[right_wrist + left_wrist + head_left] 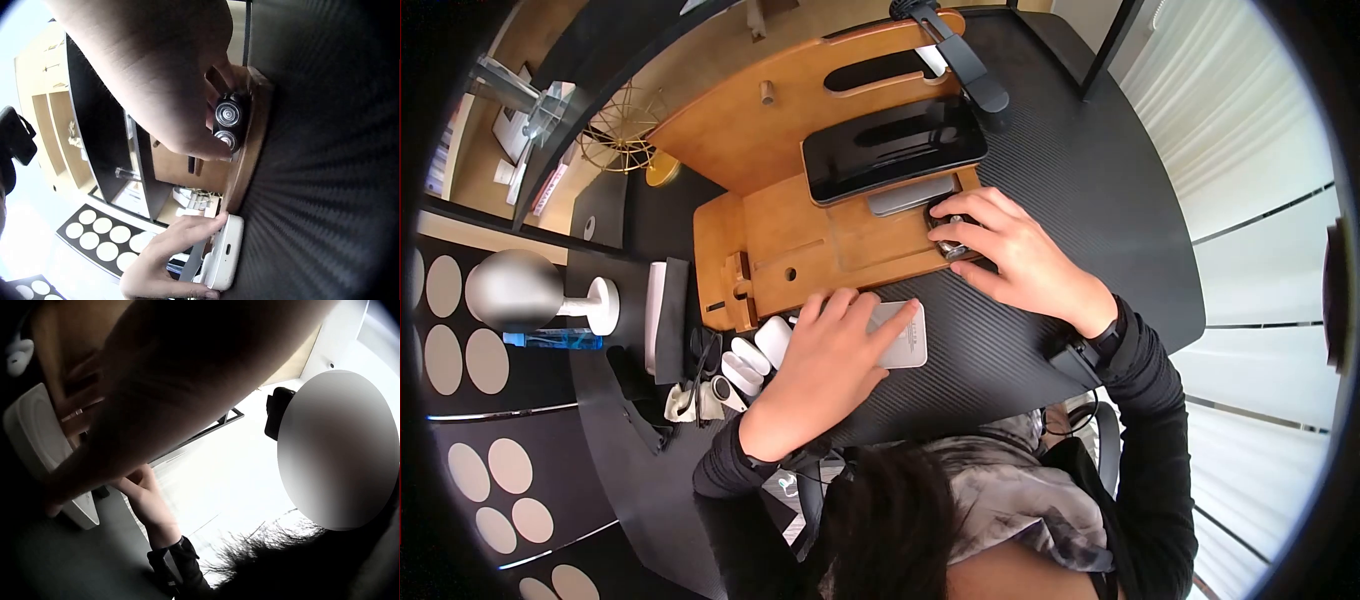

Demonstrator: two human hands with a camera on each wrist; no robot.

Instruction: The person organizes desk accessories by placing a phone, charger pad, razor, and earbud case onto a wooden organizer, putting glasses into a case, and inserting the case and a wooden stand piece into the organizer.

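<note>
A: Status of the work surface, largest item first

B: The black textured desk top (1090,180) carries a light-brown wooden organiser tray (800,240). A glossy black slab, probably a phone (893,147), leans on the tray's rear ledge with a grey flat device (912,195) below it. In front of the tray lies a white rounded rectangular power-bank-like block (903,338). White earbud cases (752,358) sit at its left

A: Hand states

B: The left hand (830,365) lies flat on the white block, fingers straight, pressing rather than clasping. The right hand (1000,250) has its fingers curled over a small black-and-silver two-dial object (948,240) at the tray's right front corner, thumb and fingertips pinching it

A: Progress

B: In my judgement the dial object is seated in or just above a tray recess but not released; the white block is on the desk, outside the tray. Phone and grey device appear placed

A: View differences

B: Only the right wrist view resolves the two ridged silver dials (227,114) and the port on the block's end face (226,249). The left wrist view shows the block's (37,434) upper face under the fingers; the head view alone gives the overall layout
</note>
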